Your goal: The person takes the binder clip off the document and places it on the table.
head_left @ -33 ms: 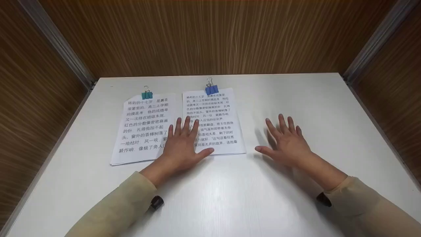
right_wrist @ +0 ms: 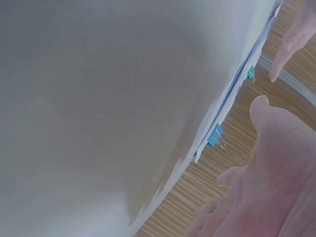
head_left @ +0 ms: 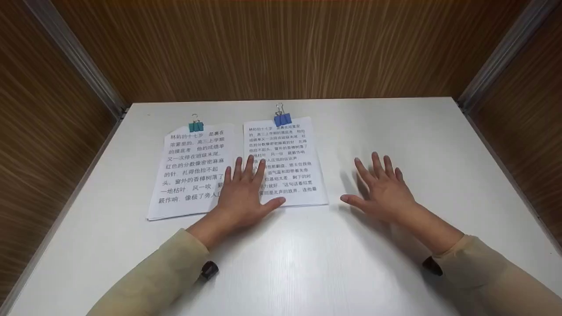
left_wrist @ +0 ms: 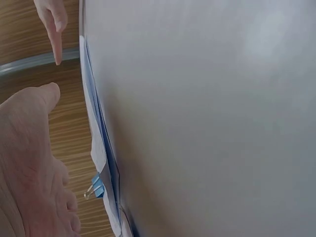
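Observation:
Two stacks of printed paper lie side by side on the white table. A green binder clip (head_left: 196,127) sits at the top of the left paper stack (head_left: 189,171), whose upper left corner is cut or folded. The right paper stack (head_left: 292,162) carries a blue binder clip (head_left: 282,119) at its top edge. My left hand (head_left: 241,199), fingers spread, is over the inner edges of both stacks and hides some of their text. To the right of the papers, my right hand (head_left: 386,193) is held with fingers spread and nothing in it. Both wrist views show a gap between hand and tabletop.
The white table (head_left: 307,259) is bounded by brown wood-grain panels (head_left: 281,48) at the back and sides. Metal strips (head_left: 74,57) run along the panel corners. A dark object (head_left: 209,270) shows under the left sleeve, another (head_left: 432,266) under the right.

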A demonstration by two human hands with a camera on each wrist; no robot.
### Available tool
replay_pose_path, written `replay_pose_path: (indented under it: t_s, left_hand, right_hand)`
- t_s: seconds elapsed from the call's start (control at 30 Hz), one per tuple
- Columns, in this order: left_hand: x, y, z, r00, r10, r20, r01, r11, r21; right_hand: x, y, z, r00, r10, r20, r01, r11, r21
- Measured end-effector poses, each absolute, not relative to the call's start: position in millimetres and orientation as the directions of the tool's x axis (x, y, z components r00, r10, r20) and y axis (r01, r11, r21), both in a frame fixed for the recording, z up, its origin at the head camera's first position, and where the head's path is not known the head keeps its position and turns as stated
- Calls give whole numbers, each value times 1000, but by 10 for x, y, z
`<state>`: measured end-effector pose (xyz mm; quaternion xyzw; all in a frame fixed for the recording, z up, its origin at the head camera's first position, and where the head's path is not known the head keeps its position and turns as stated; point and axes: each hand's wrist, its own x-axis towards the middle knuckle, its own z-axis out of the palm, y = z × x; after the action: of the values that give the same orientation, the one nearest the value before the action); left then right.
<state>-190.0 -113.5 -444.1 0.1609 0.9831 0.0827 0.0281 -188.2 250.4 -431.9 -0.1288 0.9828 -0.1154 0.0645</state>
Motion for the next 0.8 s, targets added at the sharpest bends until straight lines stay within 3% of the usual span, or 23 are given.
replay_pose_path:
  t_s: [0.4, 0.8]
  left_hand:
    - [-1953, -1210, -4396, -953, 303, -27, 293, 938, 187]
    - [-2109, -1327, -4419, -948, 315, -41, 303, 934, 190]
  right_hand:
    - [-1982, 2338, -4258, -951, -301, -74, -283, 940, -192]
    - [-2294, 1920, -4209, -922, -376, -96, -357, 919, -168]
